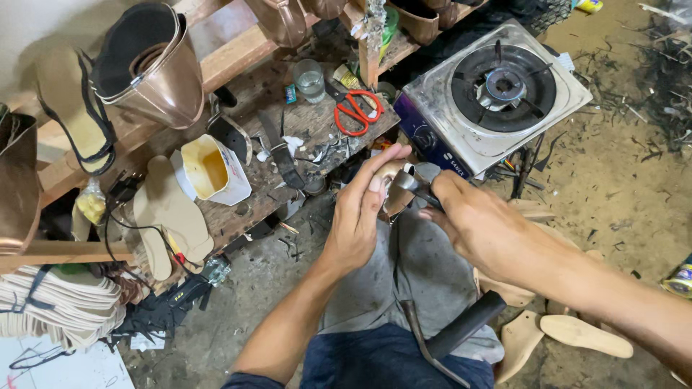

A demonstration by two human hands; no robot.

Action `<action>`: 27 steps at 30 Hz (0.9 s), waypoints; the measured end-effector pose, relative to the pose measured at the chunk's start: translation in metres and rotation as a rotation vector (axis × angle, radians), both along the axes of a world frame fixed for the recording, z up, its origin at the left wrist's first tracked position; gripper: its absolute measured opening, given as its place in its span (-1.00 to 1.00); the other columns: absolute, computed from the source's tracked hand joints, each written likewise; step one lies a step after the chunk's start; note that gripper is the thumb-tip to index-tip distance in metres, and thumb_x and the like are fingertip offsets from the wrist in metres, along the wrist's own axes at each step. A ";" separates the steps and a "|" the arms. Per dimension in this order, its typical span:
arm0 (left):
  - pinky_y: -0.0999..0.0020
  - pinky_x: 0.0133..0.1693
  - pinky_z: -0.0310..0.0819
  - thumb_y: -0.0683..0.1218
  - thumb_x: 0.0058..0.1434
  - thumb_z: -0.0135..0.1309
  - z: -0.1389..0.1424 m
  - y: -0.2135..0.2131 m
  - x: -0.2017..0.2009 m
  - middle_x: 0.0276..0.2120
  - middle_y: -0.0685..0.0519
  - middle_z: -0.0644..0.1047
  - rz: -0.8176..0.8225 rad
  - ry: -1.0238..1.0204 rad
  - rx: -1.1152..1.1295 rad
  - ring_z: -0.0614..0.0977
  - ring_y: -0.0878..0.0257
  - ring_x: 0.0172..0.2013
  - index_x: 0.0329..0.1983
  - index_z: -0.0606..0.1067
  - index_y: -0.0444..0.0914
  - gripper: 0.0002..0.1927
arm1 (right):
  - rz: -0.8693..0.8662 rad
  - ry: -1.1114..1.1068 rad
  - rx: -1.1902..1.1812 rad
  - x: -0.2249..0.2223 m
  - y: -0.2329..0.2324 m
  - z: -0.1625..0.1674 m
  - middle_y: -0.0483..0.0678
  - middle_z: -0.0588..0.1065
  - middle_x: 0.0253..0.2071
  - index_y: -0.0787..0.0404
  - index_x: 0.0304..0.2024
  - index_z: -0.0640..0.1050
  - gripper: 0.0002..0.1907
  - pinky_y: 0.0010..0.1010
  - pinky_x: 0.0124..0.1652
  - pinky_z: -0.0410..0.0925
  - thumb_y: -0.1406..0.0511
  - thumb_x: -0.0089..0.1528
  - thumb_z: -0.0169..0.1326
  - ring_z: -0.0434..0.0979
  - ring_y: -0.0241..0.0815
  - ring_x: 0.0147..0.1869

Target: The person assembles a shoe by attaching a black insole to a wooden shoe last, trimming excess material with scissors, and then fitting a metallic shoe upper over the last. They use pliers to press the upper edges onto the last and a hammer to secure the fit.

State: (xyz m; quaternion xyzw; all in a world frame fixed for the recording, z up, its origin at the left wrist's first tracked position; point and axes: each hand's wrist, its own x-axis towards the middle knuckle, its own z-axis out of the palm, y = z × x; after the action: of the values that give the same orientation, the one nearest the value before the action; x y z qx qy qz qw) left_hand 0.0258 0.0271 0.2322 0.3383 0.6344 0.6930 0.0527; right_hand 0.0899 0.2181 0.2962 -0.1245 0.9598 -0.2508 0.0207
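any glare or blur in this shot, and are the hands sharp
Head view: soft, even light, no hard shadows; mild sheen on the steel gas stove and the copper-coloured shoe upper; left hand and right hand fairly sharp, the metal tool between them slightly soft; wide-angle stretch towards the edges.

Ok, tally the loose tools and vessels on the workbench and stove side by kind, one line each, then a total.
Scissors with red handles: 1
Clear drinking glass: 1
White carton of yellow glue: 1
Single-burner gas stove: 1
Hammer lying across the lap: 1
Total: 5

The left hand steadies a copper-coloured shoe piece; the right hand grips a metal tool against it.
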 end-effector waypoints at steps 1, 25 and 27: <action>0.24 0.41 0.28 -0.03 0.60 -0.34 0.000 0.002 0.001 0.36 -0.14 0.45 -0.005 -0.004 -0.001 0.50 0.08 0.35 0.47 0.25 -0.35 -0.52 | 0.052 0.079 0.107 0.005 0.005 0.005 0.27 0.44 -0.26 0.39 -0.18 0.33 -0.69 0.03 -0.25 0.38 0.37 0.11 0.11 0.52 0.37 -0.20; 0.26 0.41 0.23 -0.08 0.58 -0.32 -0.003 -0.002 0.001 0.38 -0.15 0.42 0.013 -0.052 0.013 0.47 0.09 0.37 0.48 0.22 -0.35 -0.53 | 0.081 0.156 0.243 -0.006 -0.001 0.008 0.27 0.44 -0.30 0.38 -0.20 0.34 -0.72 0.01 -0.27 0.41 0.48 0.03 0.03 0.54 0.33 -0.23; 0.26 0.41 0.23 -0.10 0.57 -0.32 -0.001 -0.003 0.001 0.39 -0.15 0.41 -0.017 -0.082 0.017 0.46 0.09 0.37 0.48 0.22 -0.35 -0.53 | 0.044 0.002 0.245 -0.004 0.003 0.005 0.23 0.45 -0.32 0.36 -0.14 0.35 -0.70 0.04 -0.36 0.38 0.41 0.11 0.09 0.54 0.31 -0.31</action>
State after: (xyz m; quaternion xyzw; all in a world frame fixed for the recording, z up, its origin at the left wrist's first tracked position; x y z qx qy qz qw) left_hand 0.0269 0.0238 0.2311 0.3155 0.6230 0.7111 0.0815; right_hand 0.0858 0.2216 0.3015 -0.1423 0.9803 -0.1311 0.0403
